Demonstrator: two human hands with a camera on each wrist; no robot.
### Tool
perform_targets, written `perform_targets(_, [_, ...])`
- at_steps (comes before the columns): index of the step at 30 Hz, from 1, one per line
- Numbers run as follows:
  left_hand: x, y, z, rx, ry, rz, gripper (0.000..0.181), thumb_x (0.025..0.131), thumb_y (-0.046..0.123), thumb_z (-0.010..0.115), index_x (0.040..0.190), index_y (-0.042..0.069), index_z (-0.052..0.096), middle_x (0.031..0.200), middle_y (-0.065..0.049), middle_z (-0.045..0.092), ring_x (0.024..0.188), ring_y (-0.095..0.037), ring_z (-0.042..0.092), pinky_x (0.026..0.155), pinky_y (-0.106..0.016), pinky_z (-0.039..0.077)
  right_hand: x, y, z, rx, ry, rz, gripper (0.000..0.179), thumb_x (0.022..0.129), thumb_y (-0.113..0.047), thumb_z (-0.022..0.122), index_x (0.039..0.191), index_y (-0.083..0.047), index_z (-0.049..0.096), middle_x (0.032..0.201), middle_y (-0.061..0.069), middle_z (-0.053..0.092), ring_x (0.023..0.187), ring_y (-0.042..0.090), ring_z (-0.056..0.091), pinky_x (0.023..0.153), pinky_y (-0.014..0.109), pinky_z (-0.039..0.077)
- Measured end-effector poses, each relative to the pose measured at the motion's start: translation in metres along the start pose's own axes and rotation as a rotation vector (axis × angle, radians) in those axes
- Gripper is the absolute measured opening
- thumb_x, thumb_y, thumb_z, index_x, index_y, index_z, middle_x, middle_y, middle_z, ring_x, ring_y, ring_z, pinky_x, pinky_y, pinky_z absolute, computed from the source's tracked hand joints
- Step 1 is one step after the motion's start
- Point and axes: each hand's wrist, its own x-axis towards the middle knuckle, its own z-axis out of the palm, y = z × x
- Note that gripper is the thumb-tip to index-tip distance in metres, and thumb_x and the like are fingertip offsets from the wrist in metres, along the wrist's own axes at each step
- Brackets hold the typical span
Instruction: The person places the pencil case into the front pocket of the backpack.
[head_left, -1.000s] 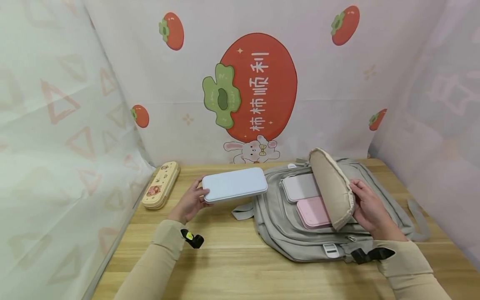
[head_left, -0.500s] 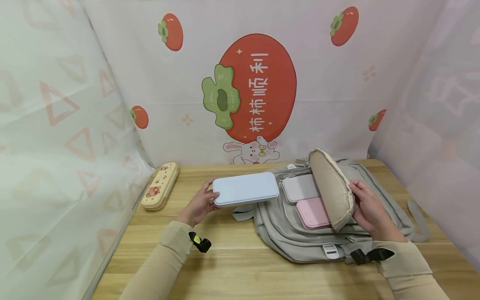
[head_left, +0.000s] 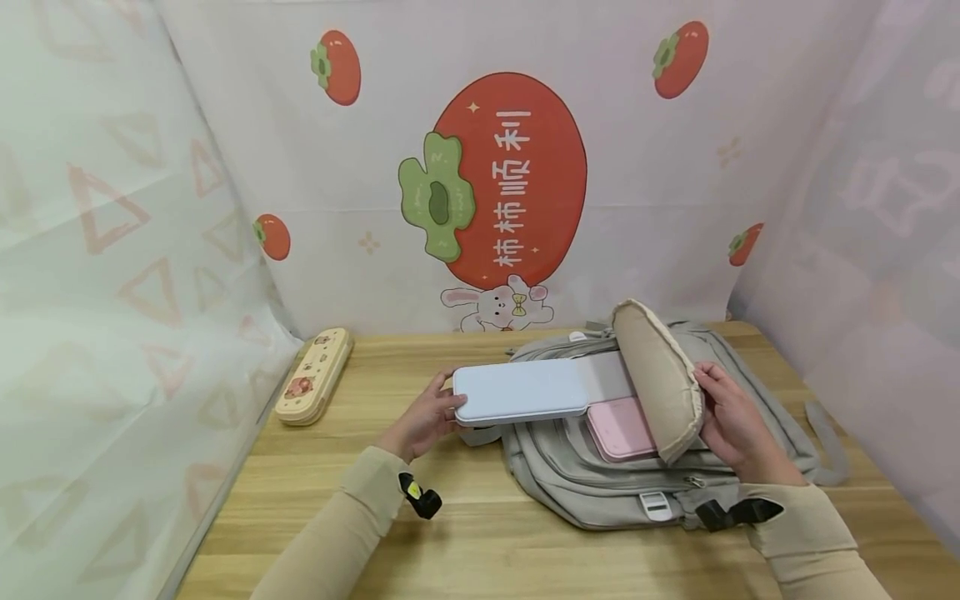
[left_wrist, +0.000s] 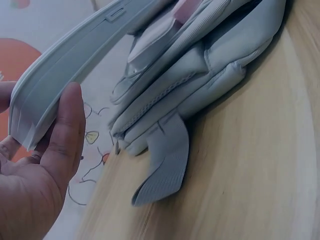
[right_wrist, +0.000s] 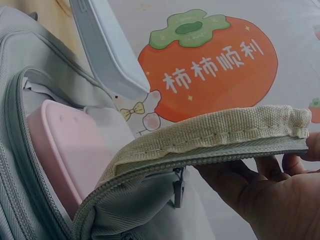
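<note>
My left hand (head_left: pixel 426 419) grips the left end of a light blue pencil case (head_left: pixel 521 392), thumb on top and fingers at the far side. The case is held level above the left side of a grey backpack (head_left: pixel 581 504) lying on the table. Its right end overlaps a whitish case (head_left: pixel 607 377) in the opened pocket. Below that one, a pink case (head_left: pixel 621 429) also sits in the pocket. My right hand (head_left: pixel 738 421) pinches the edge of the pocket flap (head_left: pixel 660 383) and holds it raised. In the right wrist view the zipper (right_wrist: pixel 179 192) hangs beneath the flap.
A cream pencil case (head_left: pixel 313 379) with cartoon prints lies at the table's back left. A loose strap (left_wrist: pixel 167 155) sticks out from the backpack's left side. Behind the wooden table (head_left: pixel 480 550) hangs a printed cloth (head_left: pixel 375 167), with more cloth at both sides.
My left hand has carried the light blue pencil case to the right and slightly down in view, over the backpack's pocket. The right hand keeps the flap lifted. The view has shifted slightly.
</note>
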Motion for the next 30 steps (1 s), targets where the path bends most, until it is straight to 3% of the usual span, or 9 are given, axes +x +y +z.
perform_targets(15, [0.011, -0.008, 0.028, 0.010, -0.056, -0.016, 0.063, 0.106, 0.003, 0.049, 0.162, 0.011, 0.021, 0.135, -0.025, 0.048, 0.092, -0.019, 0.066, 0.083, -0.038, 0.057, 0.002, 0.001, -0.002, -0.012, 0.006, 0.005, 0.015, 0.114, -0.016, 0.039, 0.110, -0.011, 0.052, 0.104, -0.001, 0.055, 0.093, 0.010, 0.058, 0.075, 0.024, 0.051])
perform_targets(21, [0.014, -0.012, 0.038, 0.002, -0.082, -0.030, 0.058, 0.106, 0.002, 0.050, 0.158, 0.013, 0.027, 0.126, -0.019, 0.053, 0.087, -0.019, 0.066, 0.081, -0.041, 0.058, 0.002, 0.002, -0.004, -0.020, 0.005, -0.002, 0.016, 0.114, -0.016, 0.038, 0.109, -0.010, 0.051, 0.102, 0.000, 0.054, 0.091, 0.010, 0.057, 0.073, 0.024, 0.051])
perform_targets(30, [0.014, -0.013, 0.050, 0.008, -0.106, -0.054, 0.060, 0.106, 0.002, 0.049, 0.159, 0.014, 0.023, 0.125, -0.018, 0.051, 0.088, -0.019, 0.066, 0.084, -0.046, 0.057, 0.003, -0.002, 0.000, -0.059, 0.028, -0.005, 0.015, 0.114, -0.019, 0.039, 0.108, -0.010, 0.050, 0.098, 0.000, 0.052, 0.084, 0.009, 0.055, 0.068, 0.023, 0.050])
